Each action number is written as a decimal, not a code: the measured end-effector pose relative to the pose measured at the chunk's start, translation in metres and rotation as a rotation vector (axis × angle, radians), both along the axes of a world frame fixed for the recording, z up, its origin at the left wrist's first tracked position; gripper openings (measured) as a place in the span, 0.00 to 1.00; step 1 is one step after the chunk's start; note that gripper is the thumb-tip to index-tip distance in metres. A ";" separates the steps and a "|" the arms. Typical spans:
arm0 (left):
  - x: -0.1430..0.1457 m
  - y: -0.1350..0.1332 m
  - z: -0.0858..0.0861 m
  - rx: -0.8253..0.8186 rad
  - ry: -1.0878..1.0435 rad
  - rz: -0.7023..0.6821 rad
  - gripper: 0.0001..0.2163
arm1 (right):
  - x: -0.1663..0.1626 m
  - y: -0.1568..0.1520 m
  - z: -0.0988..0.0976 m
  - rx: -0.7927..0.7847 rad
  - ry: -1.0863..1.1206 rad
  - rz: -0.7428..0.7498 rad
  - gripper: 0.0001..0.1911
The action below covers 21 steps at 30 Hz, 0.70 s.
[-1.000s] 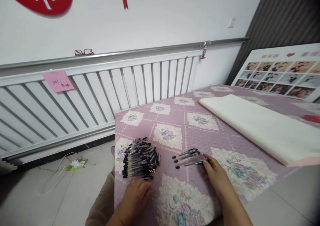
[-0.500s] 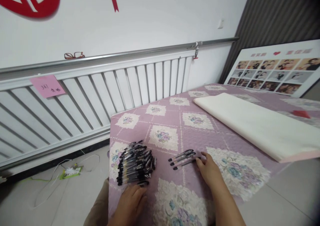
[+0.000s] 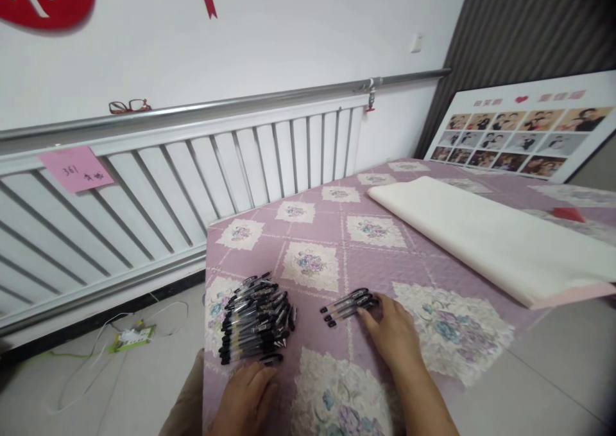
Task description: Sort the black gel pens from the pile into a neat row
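Observation:
A pile of black-capped pens with clear barrels [image 3: 255,323] lies near the table's left edge, stacked roughly side by side. At the pile's near side, my left hand [image 3: 246,394] is closed, its fingers curled on a pen [image 3: 272,358] whose black clip end sticks out past the fingertips; the rest of that pen is hidden. To the right lies a small row of about three pens [image 3: 344,306], apart from the pile. My right hand [image 3: 392,327] closes around the row's right-hand ends, thumb on the near side and fingers on the far side.
A purple floral tablecloth [image 3: 332,230] covers the table. A long folded cream sheet [image 3: 481,237] lies on the right, with a red item [image 3: 568,214] beyond it. Behind stand a white radiator [image 3: 240,160] and a photo board [image 3: 520,128]. A power strip [image 3: 132,338] sits on the floor.
My right thumb and fingers have drawn in around the small row, bringing its pens closer together. My left hand stays by the pile. The view has shifted slightly.

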<state>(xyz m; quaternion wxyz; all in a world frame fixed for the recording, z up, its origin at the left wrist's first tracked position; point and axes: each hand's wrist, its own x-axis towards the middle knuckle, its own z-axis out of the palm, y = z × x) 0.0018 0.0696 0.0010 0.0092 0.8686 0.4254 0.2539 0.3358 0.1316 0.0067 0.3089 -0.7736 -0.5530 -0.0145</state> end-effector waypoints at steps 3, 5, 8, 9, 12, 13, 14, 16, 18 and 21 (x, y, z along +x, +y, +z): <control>-0.001 0.000 -0.002 0.023 -0.040 0.015 0.09 | 0.003 0.004 -0.005 0.011 0.054 -0.004 0.23; -0.002 -0.001 -0.004 0.015 -0.091 0.045 0.10 | 0.006 0.005 -0.008 0.042 0.101 -0.007 0.23; -0.004 -0.001 -0.004 -0.062 -0.187 0.123 0.11 | 0.006 0.004 -0.008 0.140 0.147 -0.017 0.22; -0.004 -0.001 -0.004 -0.086 -0.227 0.156 0.11 | 0.003 0.002 -0.007 0.178 0.157 -0.014 0.22; -0.004 0.002 -0.003 -0.095 -0.356 0.229 0.11 | -0.019 -0.008 -0.002 0.258 0.192 0.047 0.20; -0.004 0.003 -0.003 -0.088 -0.394 0.244 0.11 | -0.030 -0.012 -0.001 0.267 0.206 0.085 0.18; -0.004 0.003 -0.002 -0.080 -0.426 0.253 0.10 | -0.043 -0.017 0.000 0.263 0.222 0.143 0.17; -0.005 0.004 -0.001 -0.067 -0.480 0.276 0.10 | -0.072 -0.027 -0.001 0.261 0.238 0.284 0.13; -0.008 0.004 0.000 -0.069 -0.501 0.295 0.10 | -0.101 -0.037 -0.002 0.245 0.227 0.424 0.10; -0.012 0.002 0.002 -0.111 -0.441 0.276 0.09 | -0.135 -0.049 -0.003 0.147 0.212 0.590 0.09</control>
